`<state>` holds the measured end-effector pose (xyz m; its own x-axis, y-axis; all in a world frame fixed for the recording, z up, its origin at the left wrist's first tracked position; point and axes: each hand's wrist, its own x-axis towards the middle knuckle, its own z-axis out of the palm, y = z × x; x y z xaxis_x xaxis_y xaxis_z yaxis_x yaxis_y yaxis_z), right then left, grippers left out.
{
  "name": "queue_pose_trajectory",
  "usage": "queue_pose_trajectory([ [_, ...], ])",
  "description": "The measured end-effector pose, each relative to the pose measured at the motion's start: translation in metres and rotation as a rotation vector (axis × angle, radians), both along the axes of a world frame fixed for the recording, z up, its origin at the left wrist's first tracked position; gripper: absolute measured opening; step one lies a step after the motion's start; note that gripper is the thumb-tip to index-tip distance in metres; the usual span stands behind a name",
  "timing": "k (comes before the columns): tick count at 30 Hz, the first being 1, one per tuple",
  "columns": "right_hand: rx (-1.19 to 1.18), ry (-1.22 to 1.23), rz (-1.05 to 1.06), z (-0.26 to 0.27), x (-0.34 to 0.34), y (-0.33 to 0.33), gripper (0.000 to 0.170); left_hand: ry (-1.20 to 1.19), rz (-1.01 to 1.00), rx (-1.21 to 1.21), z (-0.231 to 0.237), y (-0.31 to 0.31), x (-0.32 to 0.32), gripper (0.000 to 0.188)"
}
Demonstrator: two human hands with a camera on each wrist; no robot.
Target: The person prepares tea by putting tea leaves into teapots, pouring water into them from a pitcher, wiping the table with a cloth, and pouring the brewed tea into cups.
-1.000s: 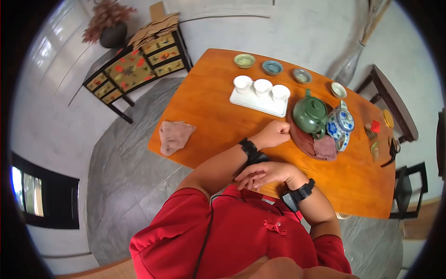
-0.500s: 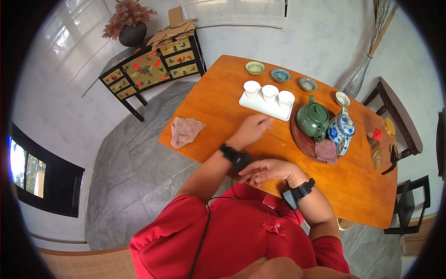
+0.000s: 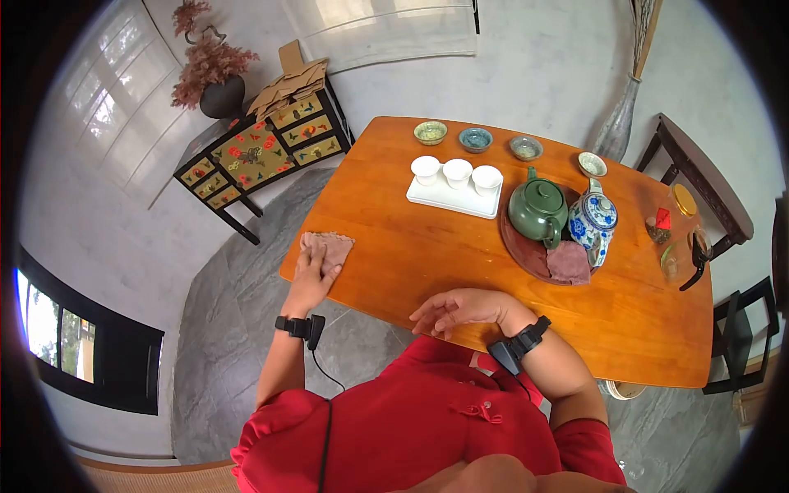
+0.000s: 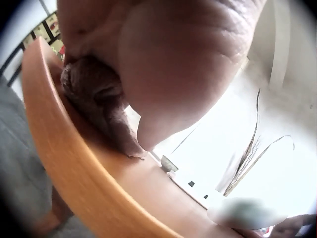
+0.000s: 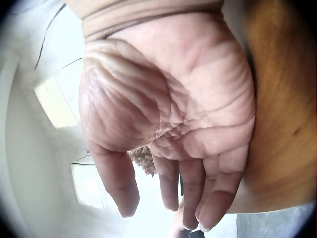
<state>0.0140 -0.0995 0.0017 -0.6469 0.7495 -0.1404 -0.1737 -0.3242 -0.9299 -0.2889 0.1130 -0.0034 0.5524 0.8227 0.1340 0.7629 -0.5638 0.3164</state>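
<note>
My left hand lies on a pinkish-brown cloth at the table's left corner, its fingers stretched over the fabric. In the left wrist view the cloth bunches up under the palm, and the thumb points down beside it. Part of the cloth is hidden by the hand. My right hand rests on its side at the table's near edge. Its fingers are loosely bent, and the right wrist view shows a bare palm.
On the wooden table three white cups stand on a white tray. Several small bowls line the far edge. A green teapot and a blue-and-white teapot share a round brown tray with a folded cloth. Jars stand at right.
My left hand has moved left from beside the round tray, across the table's front, onto the pinkish-brown cloth. The right hand has stayed at the near edge.
</note>
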Motion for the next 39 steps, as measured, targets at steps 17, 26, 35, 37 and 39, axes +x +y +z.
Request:
queue_pose_trajectory([
  [17,-0.064,0.052,0.026,0.000,0.004,0.003,0.049,0.369,-0.423,0.013,0.001,0.203,0.191,0.055],
  [26,-0.014,0.117,-0.030,-0.003,0.014,0.011,0.049,0.490,-0.177,0.019,0.002,0.280,0.305,0.056],
  [35,0.024,-0.001,-0.104,-0.001,0.020,0.016,0.047,0.403,-0.134,0.041,-0.016,0.324,0.345,0.056],
  [37,0.023,0.001,-0.111,-0.001,0.020,0.015,0.047,0.396,-0.114,0.023,-0.025,0.325,0.344,0.056],
  [39,0.046,0.020,-0.097,-0.007,0.018,0.016,0.046,0.346,-0.109,0.026,-0.027,0.321,0.337,0.056],
])
